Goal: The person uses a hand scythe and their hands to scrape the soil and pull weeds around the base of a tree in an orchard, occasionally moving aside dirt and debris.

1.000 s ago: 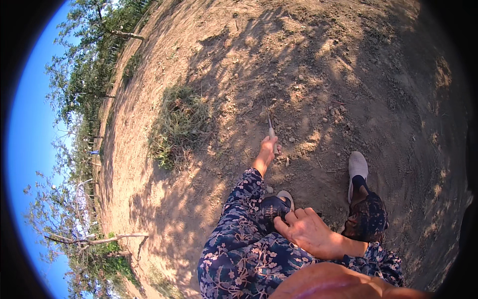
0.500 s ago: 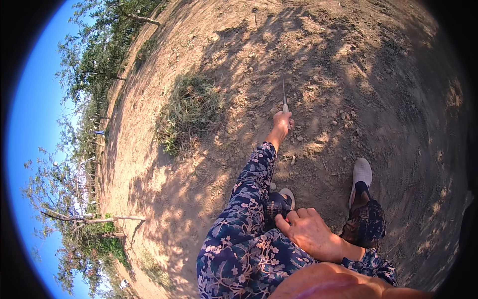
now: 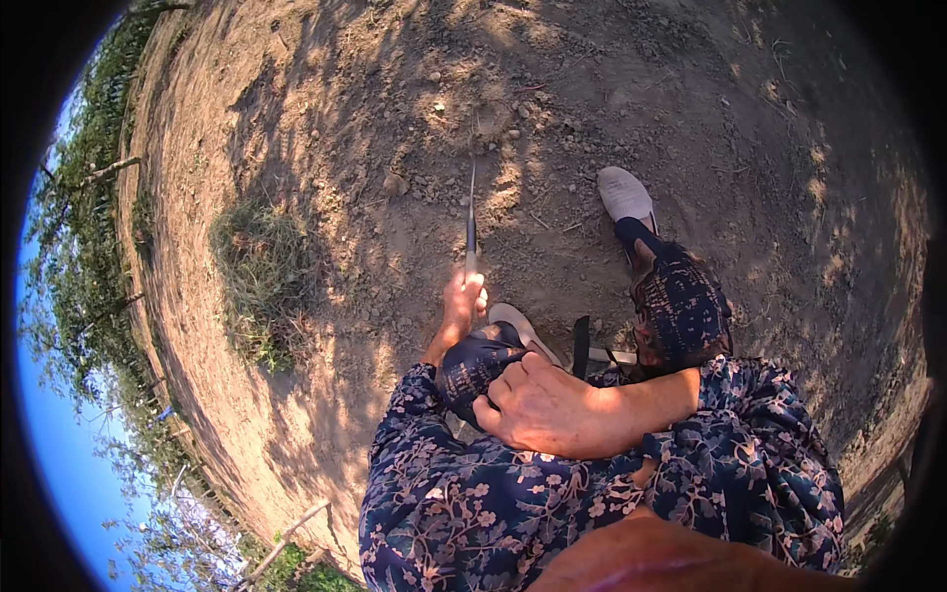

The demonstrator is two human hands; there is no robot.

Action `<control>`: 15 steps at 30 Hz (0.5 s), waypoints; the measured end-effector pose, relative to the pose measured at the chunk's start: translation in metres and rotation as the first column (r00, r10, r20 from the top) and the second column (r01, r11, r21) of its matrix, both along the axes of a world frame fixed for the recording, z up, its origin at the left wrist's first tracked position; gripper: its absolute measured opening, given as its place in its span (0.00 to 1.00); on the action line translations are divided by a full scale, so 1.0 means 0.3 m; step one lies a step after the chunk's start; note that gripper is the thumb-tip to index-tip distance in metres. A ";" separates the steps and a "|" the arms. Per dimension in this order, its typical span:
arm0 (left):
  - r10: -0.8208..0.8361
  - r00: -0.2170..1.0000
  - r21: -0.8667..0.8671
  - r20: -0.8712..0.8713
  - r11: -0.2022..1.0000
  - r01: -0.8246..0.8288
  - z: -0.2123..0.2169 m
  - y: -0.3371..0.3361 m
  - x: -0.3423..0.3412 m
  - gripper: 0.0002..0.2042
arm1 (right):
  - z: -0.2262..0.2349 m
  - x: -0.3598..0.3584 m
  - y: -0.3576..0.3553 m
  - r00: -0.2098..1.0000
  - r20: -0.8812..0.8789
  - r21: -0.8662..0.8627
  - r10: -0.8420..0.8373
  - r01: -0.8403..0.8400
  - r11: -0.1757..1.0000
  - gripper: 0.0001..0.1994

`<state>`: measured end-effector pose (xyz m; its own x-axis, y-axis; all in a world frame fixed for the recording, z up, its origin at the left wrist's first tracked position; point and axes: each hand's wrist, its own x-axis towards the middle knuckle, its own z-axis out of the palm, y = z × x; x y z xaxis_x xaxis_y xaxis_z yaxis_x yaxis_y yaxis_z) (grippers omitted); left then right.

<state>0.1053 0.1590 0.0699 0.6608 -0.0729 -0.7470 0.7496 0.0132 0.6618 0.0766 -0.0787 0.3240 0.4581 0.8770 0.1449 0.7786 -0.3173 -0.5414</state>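
My left hand (image 3: 462,301) stretches forward and is closed around the handle of a thin, long tool (image 3: 472,222) whose narrow blade points away from me at the dry soil. My right hand (image 3: 538,403) rests on my left knee (image 3: 473,363), fingers curled over the dark patterned cloth, holding nothing else. Both knees are bent; my right foot in a pale shoe (image 3: 625,193) is set forward on the ground.
Bare, crumbly dirt with small stones and dappled tree shadow lies all around. A tuft of dry grass (image 3: 258,281) grows to the left. Trees and fallen branches line the far left edge. A dark strap (image 3: 581,347) lies between my legs.
The view has swung so the ground ahead sits more central. My left hand has drawn back closer to my knee with the tool still in it; my right hand stays on the knee.
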 end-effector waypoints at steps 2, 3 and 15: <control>0.012 0.999 -0.033 0.041 0.999 -0.011 -0.046 0.038 -0.063 0.09 | -0.007 -0.002 0.000 0.999 -0.030 0.040 0.013 -0.012 0.999 0.11; -0.028 0.999 0.040 0.039 0.999 0.027 -0.052 0.040 -0.040 0.09 | -0.012 -0.002 0.005 0.998 -0.051 0.041 0.023 -0.021 0.999 0.11; 0.075 0.969 0.249 0.237 0.959 -0.136 -0.044 -0.126 0.995 0.06 | -0.164 0.013 0.070 0.997 -0.015 -0.031 -0.075 0.075 0.997 0.15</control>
<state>0.4039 0.1213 0.0567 0.8058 0.1845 -0.5627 0.5861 -0.1120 0.8025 0.0806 -0.0576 0.2748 0.5249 0.8439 0.1106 0.7432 -0.3912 -0.5428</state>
